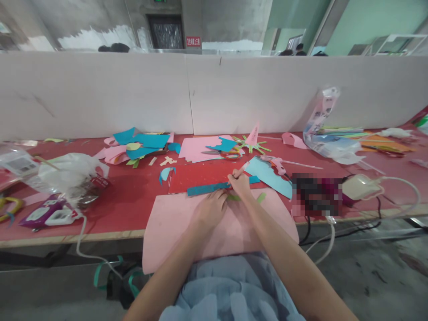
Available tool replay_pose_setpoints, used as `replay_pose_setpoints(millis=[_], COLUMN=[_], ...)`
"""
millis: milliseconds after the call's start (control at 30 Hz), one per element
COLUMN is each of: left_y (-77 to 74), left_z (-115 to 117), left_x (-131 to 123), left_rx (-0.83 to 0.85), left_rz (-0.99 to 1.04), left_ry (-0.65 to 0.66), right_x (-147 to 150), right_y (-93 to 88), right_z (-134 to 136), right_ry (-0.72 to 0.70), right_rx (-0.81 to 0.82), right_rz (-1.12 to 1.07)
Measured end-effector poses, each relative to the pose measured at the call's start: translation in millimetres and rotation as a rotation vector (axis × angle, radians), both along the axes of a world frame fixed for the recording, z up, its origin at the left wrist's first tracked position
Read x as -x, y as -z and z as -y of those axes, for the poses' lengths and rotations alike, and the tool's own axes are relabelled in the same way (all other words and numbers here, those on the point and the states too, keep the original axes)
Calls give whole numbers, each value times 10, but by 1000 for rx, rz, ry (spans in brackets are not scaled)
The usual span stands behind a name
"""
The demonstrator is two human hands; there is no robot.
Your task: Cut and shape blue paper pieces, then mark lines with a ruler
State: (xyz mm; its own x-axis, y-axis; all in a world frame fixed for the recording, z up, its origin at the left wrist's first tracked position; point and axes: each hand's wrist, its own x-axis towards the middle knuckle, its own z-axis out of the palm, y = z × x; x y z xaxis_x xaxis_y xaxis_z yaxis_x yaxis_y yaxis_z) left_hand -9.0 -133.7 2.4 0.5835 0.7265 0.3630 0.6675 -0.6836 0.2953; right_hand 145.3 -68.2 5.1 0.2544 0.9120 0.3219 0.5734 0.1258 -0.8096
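Observation:
My left hand [214, 206] lies with its fingers flat at the lower edge of a long blue strip [200, 190], above a large pink sheet [174, 223]. Closed in a writing grip, my right hand [240, 183] rests over the strip's right part. A slim pale pen [246, 166] sticks up from its fingers; its tip is hard to make out. Under the strip's upper side is a red sheet [187, 174]. Small green paper pieces [261, 197] lie on the pink sheet, partly hidden by my right hand and forearm.
Orange-handled scissors [230, 155] lie on paper scraps behind the red sheet. A pink glue gun [277, 165] is to the right, by a light blue sheet [264, 174]. Plastic bags [67, 174] stand left. A white cable [80, 240] hangs over the front edge. A white partition [133, 93] closes the back.

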Motion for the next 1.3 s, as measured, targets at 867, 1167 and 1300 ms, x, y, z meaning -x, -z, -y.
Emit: replay_pose_setpoints(millis=[867, 1167, 1300], left_y=[-6, 29, 12], left_z=[11, -12, -18], left_x=[0, 1, -5], left_rx=[9, 7, 9], left_rz=[-9, 1, -2], left_ry=[-33, -22, -7], right_x=[-26, -14, -3], right_y=[43, 66, 40], right_z=[-43, -61, -36], right_ry=[-7, -45, -43], right_rx=[-31, -18, -13], right_rz=[-136, -112, -92])
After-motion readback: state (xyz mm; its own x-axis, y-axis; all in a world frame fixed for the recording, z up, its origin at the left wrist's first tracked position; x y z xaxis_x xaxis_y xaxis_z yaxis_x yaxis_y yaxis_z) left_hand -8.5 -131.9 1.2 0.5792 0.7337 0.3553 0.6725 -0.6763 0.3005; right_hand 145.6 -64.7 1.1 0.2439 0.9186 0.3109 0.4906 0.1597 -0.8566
